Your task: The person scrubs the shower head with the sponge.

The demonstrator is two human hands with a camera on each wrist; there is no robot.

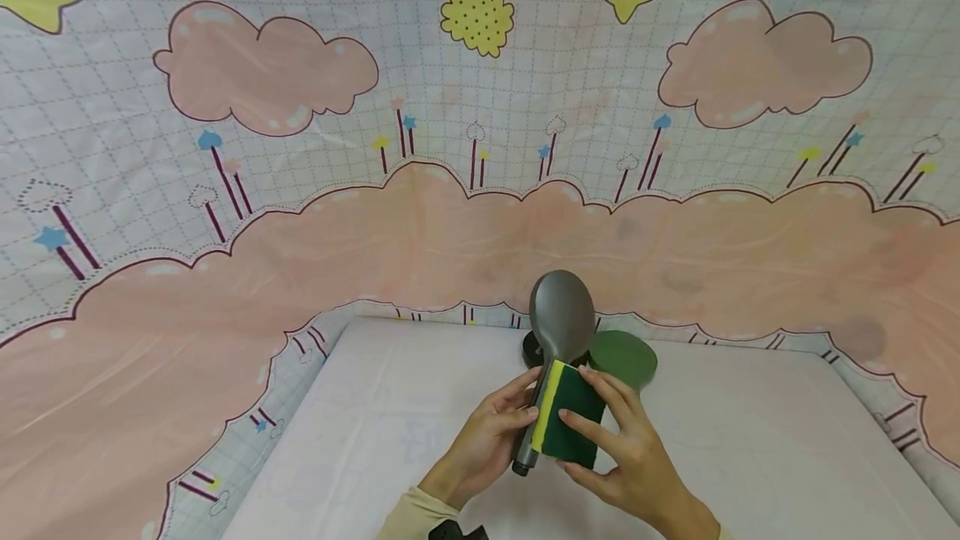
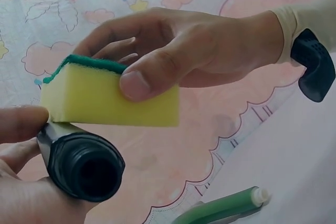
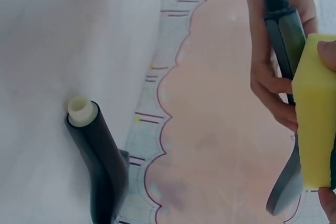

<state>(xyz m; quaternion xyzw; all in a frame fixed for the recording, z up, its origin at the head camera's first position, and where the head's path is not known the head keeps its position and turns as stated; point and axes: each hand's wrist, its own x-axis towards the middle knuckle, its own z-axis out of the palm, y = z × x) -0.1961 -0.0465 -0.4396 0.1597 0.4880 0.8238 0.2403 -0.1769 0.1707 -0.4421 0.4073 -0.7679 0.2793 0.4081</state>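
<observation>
My left hand (image 1: 487, 440) holds a grey handheld shower head (image 1: 562, 315) by its handle, with the oval head tilted up and away. In the left wrist view the handle's black threaded end (image 2: 94, 169) faces the camera. My right hand (image 1: 633, 452) grips a sponge (image 1: 577, 419), yellow with a dark green scouring side. The sponge's yellow face lies along the shower head's handle. The right wrist view shows the sponge (image 3: 315, 114) beside the handle, but only some fingertips of my right hand at the edge.
Behind the hands, a green shower head (image 1: 628, 357) lies on the white table (image 1: 360, 407). A black one (image 1: 532, 348) is partly hidden by the grey head; its pale threaded end (image 3: 81, 110) shows in the right wrist view. A patterned cloth (image 1: 450, 240) hangs beyond the table.
</observation>
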